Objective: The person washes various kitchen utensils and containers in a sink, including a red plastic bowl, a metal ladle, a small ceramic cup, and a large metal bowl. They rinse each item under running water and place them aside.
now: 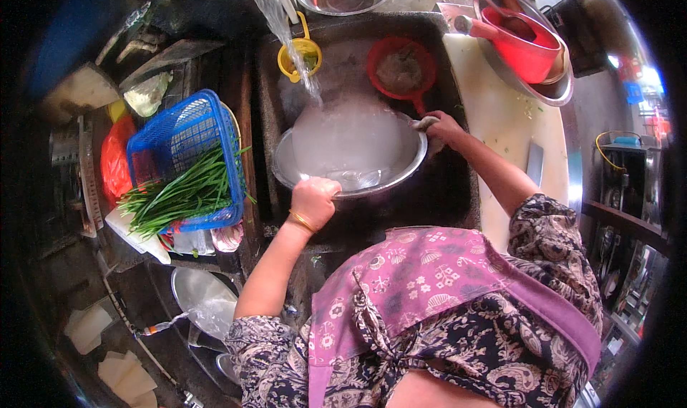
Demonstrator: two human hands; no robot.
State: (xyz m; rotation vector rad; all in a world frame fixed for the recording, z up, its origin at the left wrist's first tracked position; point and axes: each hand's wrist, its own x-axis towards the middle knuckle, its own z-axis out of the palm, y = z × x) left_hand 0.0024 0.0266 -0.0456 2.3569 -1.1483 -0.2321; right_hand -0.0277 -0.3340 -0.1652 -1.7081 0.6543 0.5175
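Observation:
A wide stainless steel basin [370,188] is in the sink in front of me, tilted, with its inside wet and blurred. My left hand [313,201], wearing a gold bangle, grips its near rim. On the right side, my right hand [444,129] is at the rim with a greyish cloth or pad [425,123] under its fingers. Tap water [292,45] streams down just beyond the basin. Behind it in the sink [343,51] sit a red handled strainer [402,70] and a small yellow strainer [300,53] with green scraps inside.
At left, a blue plastic basket [185,113] holds long green chives [188,188]. On the right, a cutting board [499,123] bears a knife blade [534,164]; a red dipper [526,48] rests in a metal bowl beyond. Below left, water runs into another metal basin [201,295].

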